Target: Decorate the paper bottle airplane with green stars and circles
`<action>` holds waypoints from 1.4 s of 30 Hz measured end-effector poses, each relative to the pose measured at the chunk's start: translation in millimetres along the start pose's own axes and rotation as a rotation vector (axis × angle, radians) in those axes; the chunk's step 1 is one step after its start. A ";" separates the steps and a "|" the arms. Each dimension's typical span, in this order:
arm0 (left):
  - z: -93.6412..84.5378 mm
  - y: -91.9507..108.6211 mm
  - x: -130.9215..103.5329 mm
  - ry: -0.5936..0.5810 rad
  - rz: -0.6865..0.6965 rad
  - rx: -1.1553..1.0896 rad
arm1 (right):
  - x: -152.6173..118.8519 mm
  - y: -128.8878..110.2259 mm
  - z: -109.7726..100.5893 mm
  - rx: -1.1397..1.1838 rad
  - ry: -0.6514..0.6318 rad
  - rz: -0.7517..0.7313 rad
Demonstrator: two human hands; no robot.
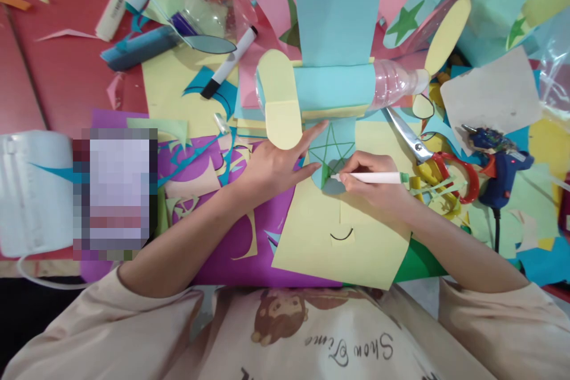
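My right hand (376, 181) grips a white marker pen (378, 177) with a green end, its tip on a light blue paper strip (342, 130) with a rounded end. A green star outline is drawn there, one lower point coloured in. My left hand (278, 163) lies with fingers apart, fingertips at the strip's left side. Under the strip is a pale yellow sheet (307, 237) bearing a small black curve. Just beyond lies a clear plastic bottle (394, 83) wrapped in light blue paper, with rounded yellow paper pieces (284, 124) at its left end.
Scissors with red handles (463, 175) and a blue glue gun (505, 175) lie at right. A black-and-white marker (229, 62) is at upper left. Paper scraps cover purple paper (222, 261). At left are a white box-shaped object (35, 190) and a blurred-out item (118, 190).
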State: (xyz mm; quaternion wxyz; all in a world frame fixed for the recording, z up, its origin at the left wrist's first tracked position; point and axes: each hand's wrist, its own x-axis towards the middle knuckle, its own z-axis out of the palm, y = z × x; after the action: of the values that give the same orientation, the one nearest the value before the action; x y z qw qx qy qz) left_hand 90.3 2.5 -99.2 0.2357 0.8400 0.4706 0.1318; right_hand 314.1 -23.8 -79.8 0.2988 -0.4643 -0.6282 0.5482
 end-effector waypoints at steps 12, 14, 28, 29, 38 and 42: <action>1.5 0.2 -1.3 0.022 0.014 0.009 | 1.6 1.7 -1.2 -0.051 0.070 -0.015; 1.8 -0.3 -1.3 0.025 0.016 0.015 | 1.3 2.2 -1.1 -0.057 0.068 -0.011; 1.4 -0.2 0.7 0.006 0.004 0.016 | 1.3 1.2 0.0 -0.070 0.076 -0.013; 1.3 -0.1 0.6 0.002 0.000 0.016 | 1.4 0.9 -0.2 -0.070 0.073 -0.010; 1.2 -1.8 -0.2 0.029 0.034 0.013 | 5.9 -3.9 -3.2 0.129 0.251 0.008; 1.2 -1.0 -0.4 0.021 0.024 0.010 | 5.1 -3.1 -3.7 0.113 0.196 0.014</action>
State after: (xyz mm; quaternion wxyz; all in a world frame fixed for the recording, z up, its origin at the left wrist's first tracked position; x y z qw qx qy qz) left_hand 89.9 2.2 -100.8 0.2251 0.8452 0.4637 0.1411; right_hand 314.6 -17.6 -76.7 0.3805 -0.5024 -0.5607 0.5370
